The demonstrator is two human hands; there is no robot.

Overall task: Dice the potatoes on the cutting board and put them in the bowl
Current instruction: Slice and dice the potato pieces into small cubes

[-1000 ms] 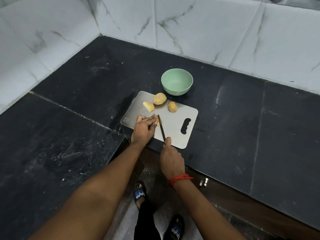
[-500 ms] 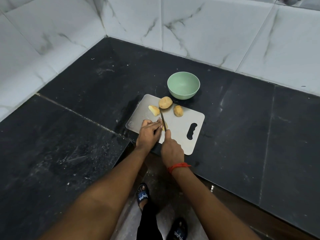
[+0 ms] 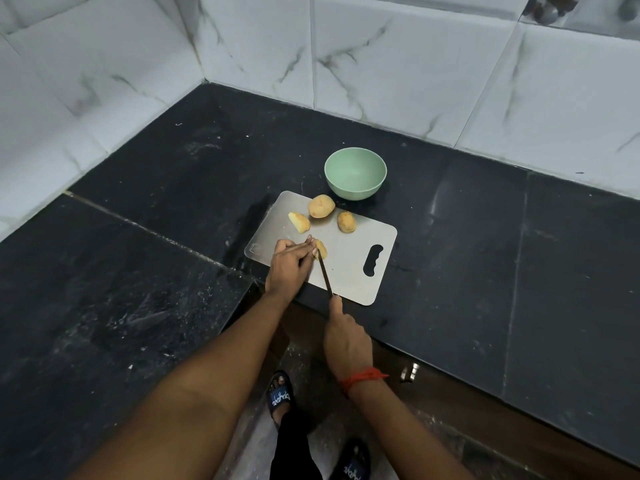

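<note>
My left hand (image 3: 289,268) is down on the steel cutting board (image 3: 349,275), fingers curled and pinching a potato piece (image 3: 321,249) at the near-left part of the board. My right hand (image 3: 346,341) is wrapped round the handle of the knife (image 3: 325,275), which sits hidden in my fist. The thin dark blade runs up across the board, its tip meeting the potato piece right beside my left fingertips.

Further up the board lie three more. A cut wedge (image 3: 299,222) sits on the left with its pale face showing. A whole potato (image 3: 321,206) lies at the far edge, and a smaller potato (image 3: 346,222) lies to its right. None of the three touch one another.

The pale green bowl (image 3: 355,174) stands on the black countertop (image 3: 173,188) just past the board's far edge, close behind the whole potato. Its smooth inside shows all the way to the bottom. Every potato is on the board.

There's a red thread (image 3: 363,377) round my right wrist.
</note>
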